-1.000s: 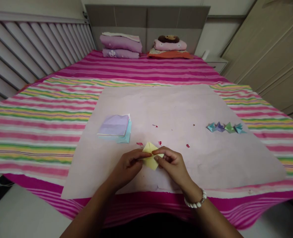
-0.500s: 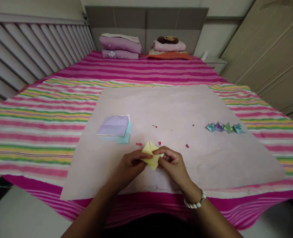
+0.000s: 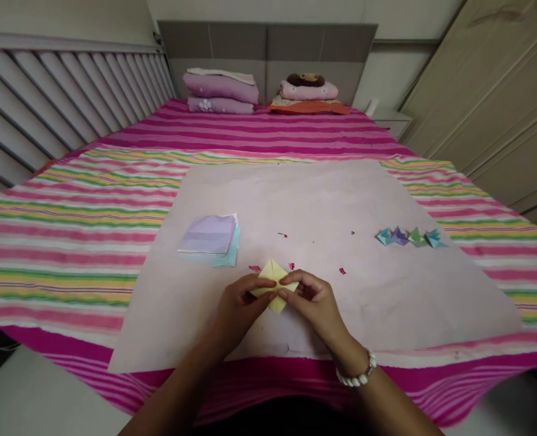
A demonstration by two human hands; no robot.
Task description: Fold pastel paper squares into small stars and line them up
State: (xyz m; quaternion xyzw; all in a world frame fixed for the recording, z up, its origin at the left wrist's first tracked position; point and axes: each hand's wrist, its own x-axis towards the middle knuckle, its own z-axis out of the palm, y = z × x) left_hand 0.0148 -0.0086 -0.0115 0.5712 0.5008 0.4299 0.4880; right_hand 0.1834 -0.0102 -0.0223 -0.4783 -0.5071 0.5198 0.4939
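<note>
A folded yellow paper point(image 3: 274, 277) lies on the pale pink sheet point(image 3: 318, 200) near the bed's front edge. My left hand point(image 3: 237, 306) pinches its left side with thumb and fingers closed. My right hand point(image 3: 313, 303), with a white bead bracelet at the wrist, pinches its right side. The fingertips of both hands meet over the paper's middle. The lower part of the paper is hidden under my fingers.
A stack of lilac and light blue paper squares point(image 3: 211, 237) lies to the left. Several small folded paper shapes point(image 3: 407, 237) in blue, purple and green sit in a row at the right. Tiny pink scraps point(image 3: 341, 270) dot the sheet. Pillows point(image 3: 220, 89) lie at the headboard.
Both hands have closed in a little over the yellow paper, and their fingertips now meet at its middle. The view has tilted slightly down. Nothing else has moved.
</note>
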